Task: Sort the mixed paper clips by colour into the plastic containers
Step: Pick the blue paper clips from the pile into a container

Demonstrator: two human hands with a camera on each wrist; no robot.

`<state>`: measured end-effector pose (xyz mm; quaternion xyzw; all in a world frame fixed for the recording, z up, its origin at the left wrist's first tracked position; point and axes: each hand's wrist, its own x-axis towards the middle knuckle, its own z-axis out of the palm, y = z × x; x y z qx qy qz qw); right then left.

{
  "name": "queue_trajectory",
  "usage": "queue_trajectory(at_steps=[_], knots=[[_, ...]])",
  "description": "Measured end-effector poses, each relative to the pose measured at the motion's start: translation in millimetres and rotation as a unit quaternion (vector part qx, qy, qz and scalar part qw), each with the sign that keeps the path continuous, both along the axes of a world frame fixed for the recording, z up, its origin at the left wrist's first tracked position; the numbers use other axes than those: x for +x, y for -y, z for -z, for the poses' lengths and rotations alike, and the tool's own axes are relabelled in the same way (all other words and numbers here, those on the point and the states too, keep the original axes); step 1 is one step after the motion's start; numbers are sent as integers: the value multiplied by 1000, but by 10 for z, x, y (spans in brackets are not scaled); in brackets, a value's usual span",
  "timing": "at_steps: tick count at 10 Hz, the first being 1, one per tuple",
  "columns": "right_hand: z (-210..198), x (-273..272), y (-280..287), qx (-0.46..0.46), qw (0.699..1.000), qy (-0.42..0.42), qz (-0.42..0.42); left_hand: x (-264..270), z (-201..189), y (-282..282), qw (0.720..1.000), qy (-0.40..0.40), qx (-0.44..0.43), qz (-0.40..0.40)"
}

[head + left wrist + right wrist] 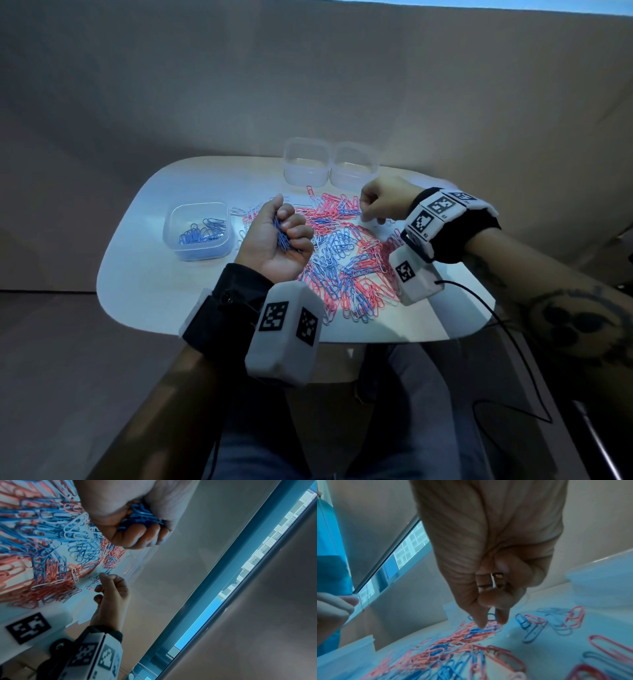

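Head view shows the left hand point(277, 236) palm up, fingers curled round a bunch of blue clips point(283, 236), likely serving as a holding cup so several go at once into the container of blue clips point(198, 230) beside it. The right hand point(380, 202) hangs over the mixed pile point(346, 260), fingertips point(481, 625) closing on a blue clip there; whether it is gripped, I cannot tell. Two clear containers point(330, 166) wait at the white tabletop's point(144, 284) far edge, before a plain beige wall point(205, 85).
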<state>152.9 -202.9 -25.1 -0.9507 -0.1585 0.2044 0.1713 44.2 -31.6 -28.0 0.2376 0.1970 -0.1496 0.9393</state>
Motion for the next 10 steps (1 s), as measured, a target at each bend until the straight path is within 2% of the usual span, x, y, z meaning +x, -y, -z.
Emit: queue_trajectory(at_steps=[2,4,6,8,10], knots=[[139,31,-199,-75,993,77,-40,-32,-18,36,1000,0,-1,-2],[97,64,-247,-98,992,64,-46,-40,-14,35,1000,-1,-1,0],[76,85,-193,-76,992,87,-53,-49,-19,31,1000,-2,-3,0],[81,68,-247,-113,981,124,-98,-57,-32,42,1000,0,2,0],[112,39,-249,-128,980,130,-81,-34,7,82,1000,-6,22,-6]])
